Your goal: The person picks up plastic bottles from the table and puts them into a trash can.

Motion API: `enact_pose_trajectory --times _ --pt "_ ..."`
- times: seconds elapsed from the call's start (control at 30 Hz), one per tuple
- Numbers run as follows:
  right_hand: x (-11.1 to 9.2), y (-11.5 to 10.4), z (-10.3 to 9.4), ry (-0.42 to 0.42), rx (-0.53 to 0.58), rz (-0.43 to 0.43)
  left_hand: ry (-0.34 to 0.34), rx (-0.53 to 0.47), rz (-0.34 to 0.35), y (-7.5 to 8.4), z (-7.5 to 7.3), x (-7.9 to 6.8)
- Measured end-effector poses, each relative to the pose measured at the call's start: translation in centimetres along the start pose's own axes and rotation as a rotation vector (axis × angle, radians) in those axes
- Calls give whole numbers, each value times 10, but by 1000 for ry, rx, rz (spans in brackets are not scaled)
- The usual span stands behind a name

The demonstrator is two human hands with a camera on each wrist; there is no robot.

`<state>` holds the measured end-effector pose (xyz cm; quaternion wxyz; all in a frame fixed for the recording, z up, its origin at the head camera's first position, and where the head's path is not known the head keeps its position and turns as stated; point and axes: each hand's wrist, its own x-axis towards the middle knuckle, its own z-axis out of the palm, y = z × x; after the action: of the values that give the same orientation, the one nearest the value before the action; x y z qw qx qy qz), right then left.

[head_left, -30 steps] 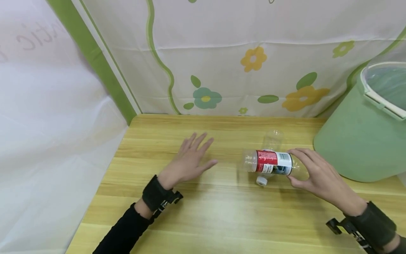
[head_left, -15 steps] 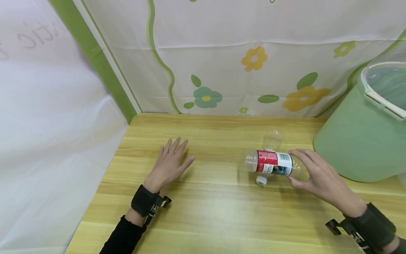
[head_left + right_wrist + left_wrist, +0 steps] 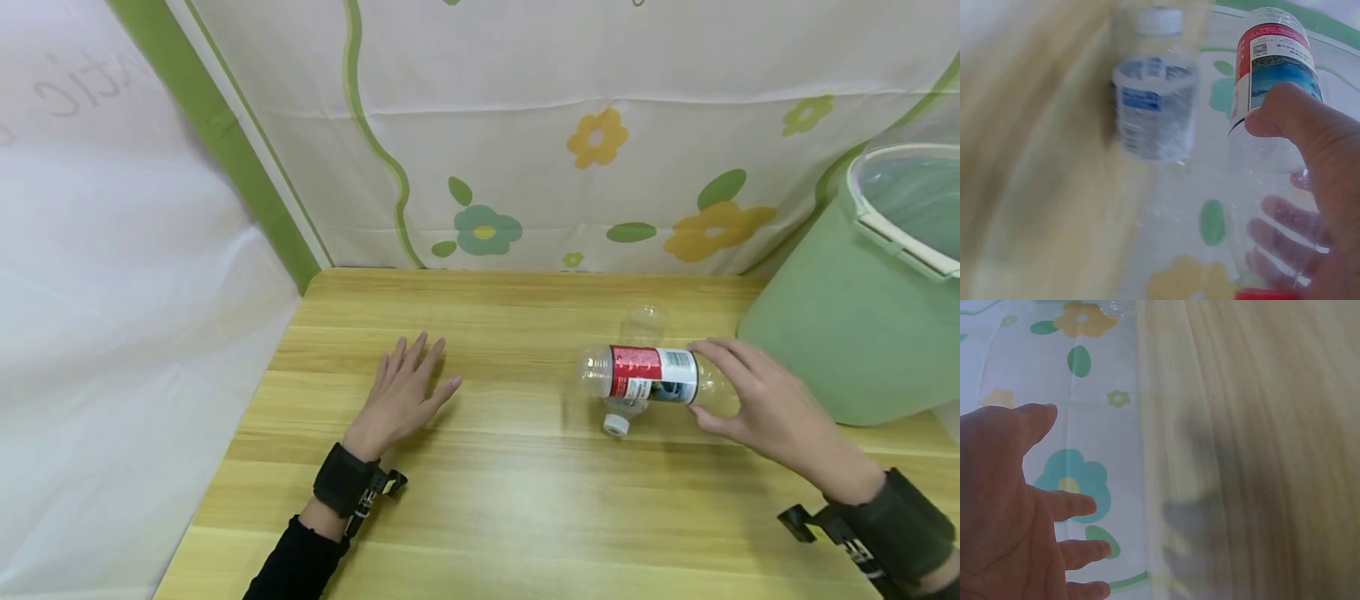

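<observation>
My right hand [image 3: 780, 417] grips a clear plastic bottle [image 3: 652, 373] with a red, white and blue label. Thumb and fingers wrap its right end, and the bottle lies sideways in the hand. In the right wrist view the fingers show through the clear plastic, and something red peeks in at the bottom edge. Beneath it a second clear bottle [image 3: 1157, 112] lies on the table, with a white cap [image 3: 617, 425] and a blue and white label; the held bottle hides its middle. My left hand [image 3: 397, 400] is palm down, fingers spread, over the left part of the table, holding nothing.
A green bin [image 3: 832, 333] with a pale rim and a clear liner stands on the right, close to my right hand. The wooden table [image 3: 487, 517] ends at a flower-printed cloth [image 3: 540, 167] behind. White cloth [image 3: 135, 333] hangs along the left side.
My left hand has drawn back to the left, away from the bottles, then stayed nearly still. My right hand has shifted slightly up and right in view with its bottle in the last half second.
</observation>
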<state>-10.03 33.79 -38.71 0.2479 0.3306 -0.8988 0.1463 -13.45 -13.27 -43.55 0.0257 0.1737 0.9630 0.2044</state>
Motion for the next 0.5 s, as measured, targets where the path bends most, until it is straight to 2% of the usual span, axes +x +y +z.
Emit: enact_pose_trajectory --times 0.13,0.3,0.5 --pt "13 4 -20 11 -37 -19 3 2 -1 0 -1 0" --pt "31 8 -56 44 -107 -28 7 9 -5 -1 -1 0" --pt "51 15 -98 149 -178 -29 7 8 -7 -1 -1 -1"
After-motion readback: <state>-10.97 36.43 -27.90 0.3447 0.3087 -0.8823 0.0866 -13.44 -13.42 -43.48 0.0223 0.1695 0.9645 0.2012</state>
